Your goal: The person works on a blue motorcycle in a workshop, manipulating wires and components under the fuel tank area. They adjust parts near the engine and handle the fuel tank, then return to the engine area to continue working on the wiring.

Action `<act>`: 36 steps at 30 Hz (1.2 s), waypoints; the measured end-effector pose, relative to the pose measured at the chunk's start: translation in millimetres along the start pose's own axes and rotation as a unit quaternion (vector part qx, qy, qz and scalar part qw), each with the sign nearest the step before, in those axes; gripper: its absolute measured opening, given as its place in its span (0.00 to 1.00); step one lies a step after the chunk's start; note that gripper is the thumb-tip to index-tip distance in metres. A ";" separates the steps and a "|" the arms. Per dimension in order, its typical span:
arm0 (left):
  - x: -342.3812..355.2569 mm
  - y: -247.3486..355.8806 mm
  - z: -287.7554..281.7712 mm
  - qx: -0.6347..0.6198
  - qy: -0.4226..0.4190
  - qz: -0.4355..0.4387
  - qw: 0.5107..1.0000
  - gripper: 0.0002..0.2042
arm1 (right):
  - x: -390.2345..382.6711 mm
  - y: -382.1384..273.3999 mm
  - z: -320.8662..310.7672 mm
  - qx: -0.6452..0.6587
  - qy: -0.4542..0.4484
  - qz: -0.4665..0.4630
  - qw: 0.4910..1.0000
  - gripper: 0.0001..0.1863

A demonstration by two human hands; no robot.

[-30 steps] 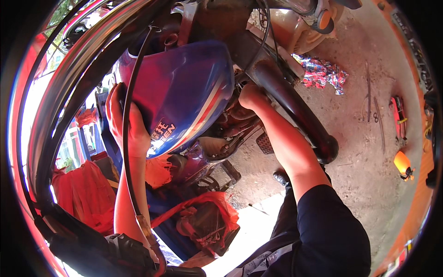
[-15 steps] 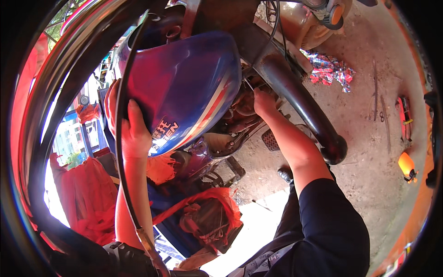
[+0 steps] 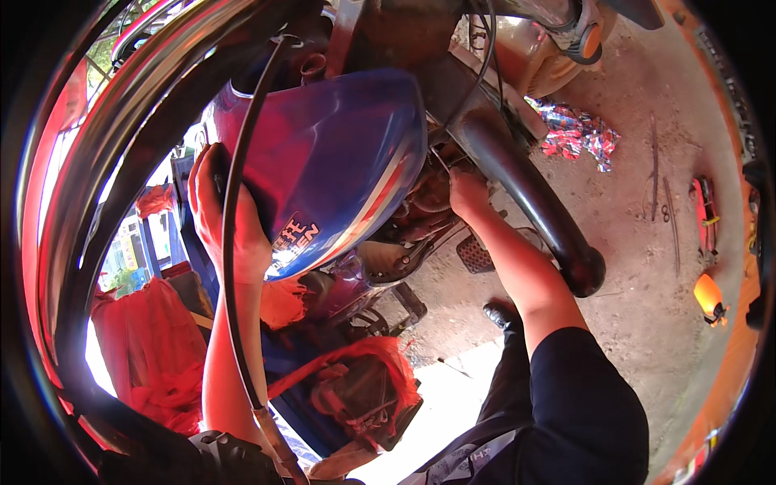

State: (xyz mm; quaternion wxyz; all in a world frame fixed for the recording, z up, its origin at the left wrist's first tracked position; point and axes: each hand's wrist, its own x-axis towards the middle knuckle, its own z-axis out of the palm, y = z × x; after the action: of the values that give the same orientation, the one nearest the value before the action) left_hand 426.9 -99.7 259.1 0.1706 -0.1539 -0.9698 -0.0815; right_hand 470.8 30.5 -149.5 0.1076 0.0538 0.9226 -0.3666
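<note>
A blue fuel tank (image 3: 339, 137) with red and white stripes fills the middle of the head view. Along its left side, my left hand (image 3: 233, 230) is closed around a dark piece I cannot make out, its fingers partly hidden behind a black cable (image 3: 234, 186). To the right of the tank, my right hand (image 3: 470, 196) is closed on a thin metal rod (image 3: 440, 157), which points into the engine area (image 3: 428, 194). The rod's far end is hard to tell among the dark parts.
A thick black curved tube (image 3: 533, 190) runs beside my right forearm. A black pedal (image 3: 477, 254) is below that hand. Red-wrapped parts (image 3: 149, 339) stand at lower left. On the ground at right are crumpled shiny wrapping (image 3: 578, 133), a red tool (image 3: 705, 214) and an orange bottle (image 3: 709, 295).
The whole view has shifted slightly. My left hand's fingers have changed position, and a dark piece now shows between them. My right hand stays by the engine with the rod, a little lower in view.
</note>
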 end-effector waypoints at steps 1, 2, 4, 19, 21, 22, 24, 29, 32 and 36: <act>4.2 0.1 4.3 -0.020 -0.002 0.005 1.000 0.21 | 2.5 13.3 13.7 0.022 0.021 -0.006 1.000 0.05; 0.2 0.0 0.0 -0.022 0.002 -0.002 1.000 0.21 | 2.1 10.5 26.3 0.044 0.074 -0.034 0.996 0.04; 3.8 0.3 1.9 -0.010 0.003 0.016 1.000 0.21 | 11.7 12.9 29.2 0.052 0.073 -0.038 0.995 0.04; -0.1 -16.4 0.1 0.007 0.026 0.038 0.999 0.22 | 20.1 -36.8 -58.9 -0.046 -0.187 -0.005 0.981 0.16; -4.8 -14.3 -0.2 -0.014 0.016 -0.006 1.000 0.22 | -7.2 -28.1 -42.5 0.030 -0.066 0.042 0.996 0.13; -8.9 -14.9 -4.4 0.010 0.008 -0.004 1.000 0.21 | -19.7 -31.0 -34.6 -0.010 -0.044 0.023 0.999 0.08; -5.4 -8.2 -1.3 -0.001 0.014 0.004 1.000 0.21 | -10.2 -15.0 -14.4 -0.006 -0.043 0.020 0.999 0.06; 2.8 -1.0 3.6 -0.026 0.015 0.005 1.000 0.21 | 8.7 12.3 17.0 0.060 0.023 -0.025 0.998 0.04; -3.9 -6.2 -2.3 0.013 0.008 0.012 1.000 0.21 | 0.9 -7.3 -1.0 0.033 -0.067 0.024 0.997 0.08; -6.8 0.1 -8.4 0.045 -0.015 -0.034 0.998 0.22 | 11.2 -60.4 -80.1 -0.013 -0.208 0.071 0.975 0.11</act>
State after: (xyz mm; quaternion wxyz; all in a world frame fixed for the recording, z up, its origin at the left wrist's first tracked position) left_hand 435.6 -103.2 264.5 0.1598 -0.1139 -0.9797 -0.0411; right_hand 436.4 42.0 -55.3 0.3240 0.0405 0.8785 -0.3488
